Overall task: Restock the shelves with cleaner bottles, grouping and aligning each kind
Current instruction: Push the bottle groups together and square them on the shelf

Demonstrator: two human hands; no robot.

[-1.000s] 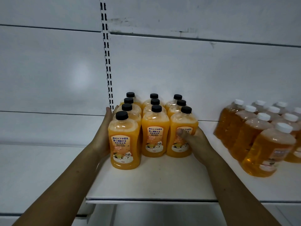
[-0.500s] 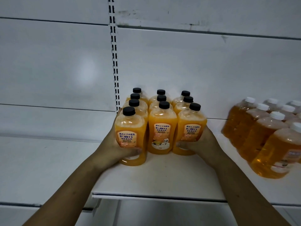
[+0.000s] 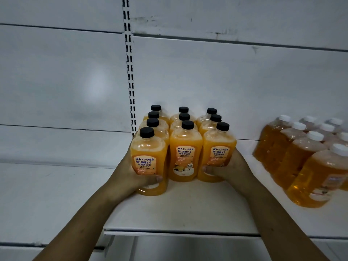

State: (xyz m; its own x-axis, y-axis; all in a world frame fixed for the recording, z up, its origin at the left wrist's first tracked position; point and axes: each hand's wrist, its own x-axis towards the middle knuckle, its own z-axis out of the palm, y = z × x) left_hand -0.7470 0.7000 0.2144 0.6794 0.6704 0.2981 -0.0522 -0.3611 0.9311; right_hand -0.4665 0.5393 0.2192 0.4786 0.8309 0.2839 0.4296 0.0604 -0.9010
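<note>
My left hand curled round the front-left black-capped cleaner bottle near the shelf's left edge; my right hand wrapped the front-right bottle. Full, heavy, slick plastic, I judged: grip the body low.

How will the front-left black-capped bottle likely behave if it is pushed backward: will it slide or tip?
It is probably heavy for its size: the front-left bottle looks nearly full of orange liquid. Because it is tall for its width, it might tip if pushed near the cap; the left hand grips it low, which seems safer. Its smooth plastic would likely slide on the white shelf.
</note>
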